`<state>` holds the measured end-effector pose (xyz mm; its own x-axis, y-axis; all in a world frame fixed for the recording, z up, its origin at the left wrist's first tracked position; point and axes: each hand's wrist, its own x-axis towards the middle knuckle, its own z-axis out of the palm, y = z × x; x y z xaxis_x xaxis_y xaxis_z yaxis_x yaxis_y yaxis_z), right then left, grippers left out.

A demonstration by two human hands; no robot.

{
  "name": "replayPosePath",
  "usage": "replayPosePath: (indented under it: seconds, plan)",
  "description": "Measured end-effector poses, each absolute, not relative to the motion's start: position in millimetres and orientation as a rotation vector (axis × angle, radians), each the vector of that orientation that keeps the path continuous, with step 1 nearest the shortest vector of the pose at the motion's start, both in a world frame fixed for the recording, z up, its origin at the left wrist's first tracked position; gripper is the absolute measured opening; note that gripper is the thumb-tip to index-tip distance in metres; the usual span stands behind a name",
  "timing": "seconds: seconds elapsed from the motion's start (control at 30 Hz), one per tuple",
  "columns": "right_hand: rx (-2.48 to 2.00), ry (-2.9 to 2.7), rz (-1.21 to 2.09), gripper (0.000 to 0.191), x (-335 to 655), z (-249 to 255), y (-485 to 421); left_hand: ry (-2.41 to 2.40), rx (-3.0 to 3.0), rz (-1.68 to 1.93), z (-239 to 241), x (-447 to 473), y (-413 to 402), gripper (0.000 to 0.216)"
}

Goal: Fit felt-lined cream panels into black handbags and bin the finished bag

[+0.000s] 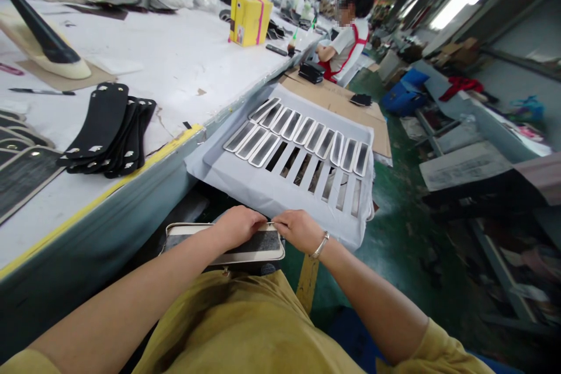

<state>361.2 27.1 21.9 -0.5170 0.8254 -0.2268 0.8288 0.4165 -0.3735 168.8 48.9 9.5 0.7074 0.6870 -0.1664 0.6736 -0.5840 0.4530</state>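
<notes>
A cream-edged flat piece (245, 252) with a dark grey middle lies on my lap, just below the table edge. My left hand (239, 225) rests curled on its top edge, fingers closed on it. My right hand (300, 229), with a bracelet at the wrist, pinches something thin at the piece's upper right corner; what it pinches is too small to name. In front of my hands a pale grey slotted tray (280, 190) holds a row of silver-rimmed strips (302, 131).
A stack of black straps (109, 128) lies on the white table (175, 64) to the left, near its yellow-taped edge. A yellow box (249, 17) stands further back. Another person in white and red (346, 41) sits beyond. A green floor and blue crate (403, 93) lie right.
</notes>
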Motion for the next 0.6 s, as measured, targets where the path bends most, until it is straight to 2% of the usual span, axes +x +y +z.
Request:
replayPosePath:
  seconds: [0.27,0.43,0.6]
  plan:
    - [1.472,2.640,-0.728,0.026,361.8,26.3,33.5,0.944,2.296,0.038,13.9,139.7,56.0,0.030]
    - [1.271,2.602,-1.002,0.021,365.5,35.4,43.9,0.968,2.279,0.036,13.9,139.4,54.7,0.030]
    - [1.271,2.707,-0.888,0.025,356.8,32.3,46.0,0.946,2.278,0.020,13.6,140.4,55.9,0.031]
